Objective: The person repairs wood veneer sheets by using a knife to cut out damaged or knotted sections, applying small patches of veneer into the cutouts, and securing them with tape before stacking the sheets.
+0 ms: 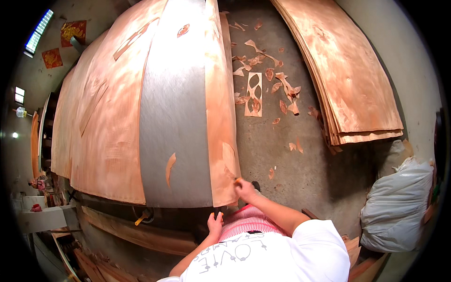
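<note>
My right hand (245, 190) is closed at the near right corner of the table, on the edge of a long reddish-brown wood veneer strip (221, 117). A small orange-tipped thing shows at its fingertips; its kind is not clear. A narrower veneer piece (228, 157) lies on the strip just beyond that hand. Below the table's near edge, close to my body, my left hand (215, 226) is closed, with yellow and dark bits at its fingertips. What it holds is too small to make out. On the grey tabletop (176, 127) lies a curved veneer scrap (170, 169).
Large veneer sheets (110, 117) cover the table's left part. Cut veneer scraps (283, 105) and a strip with oval holes (253, 89) litter the floor to the right. Beyond stand a veneer stack (352, 80) and a stuffed white sack (397, 202). A yellow-handled thing (141, 219) hangs under the table.
</note>
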`<state>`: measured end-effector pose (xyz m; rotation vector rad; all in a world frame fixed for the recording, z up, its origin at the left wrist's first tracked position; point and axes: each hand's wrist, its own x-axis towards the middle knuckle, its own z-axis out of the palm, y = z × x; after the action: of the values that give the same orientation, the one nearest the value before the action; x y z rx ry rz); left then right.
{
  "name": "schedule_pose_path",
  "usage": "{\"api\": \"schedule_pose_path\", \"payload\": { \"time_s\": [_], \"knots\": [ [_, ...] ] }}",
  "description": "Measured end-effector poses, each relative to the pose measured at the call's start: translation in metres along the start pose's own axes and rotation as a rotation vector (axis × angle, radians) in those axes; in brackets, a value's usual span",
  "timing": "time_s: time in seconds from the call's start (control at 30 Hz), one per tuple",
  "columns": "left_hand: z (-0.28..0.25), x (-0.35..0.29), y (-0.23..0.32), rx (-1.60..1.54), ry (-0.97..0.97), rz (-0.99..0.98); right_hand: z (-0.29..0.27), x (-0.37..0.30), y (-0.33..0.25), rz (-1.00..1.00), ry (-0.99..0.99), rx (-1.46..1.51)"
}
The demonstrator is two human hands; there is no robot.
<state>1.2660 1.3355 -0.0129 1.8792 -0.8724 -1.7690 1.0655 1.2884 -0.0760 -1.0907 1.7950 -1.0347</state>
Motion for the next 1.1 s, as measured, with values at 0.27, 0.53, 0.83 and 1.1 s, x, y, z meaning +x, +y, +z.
{"api": "schedule_pose_path", "payload": {
  "time_s": [0.27,0.53,0.83,1.1],
  "knots": [
    [0.020,-0.016,0.004,0.604,0.215,0.551,0.007,-0.028,-0.108,0.023,-0.270,-0.359],
    [0.048,-0.023,0.037,0.687,-0.078,0.839,0.032,-0.015,-0.077,0.188,0.303,0.088],
    [0.026,-0.026,0.051,0.542,-0.611,0.694,-0.089,-0.034,-0.075,0.282,0.165,-0.182],
    [0.039,-0.002,0.062,0.853,-0.441,0.731,-0.180,-0.069,-0.024,0.272,0.120,0.233]
  ]
}}
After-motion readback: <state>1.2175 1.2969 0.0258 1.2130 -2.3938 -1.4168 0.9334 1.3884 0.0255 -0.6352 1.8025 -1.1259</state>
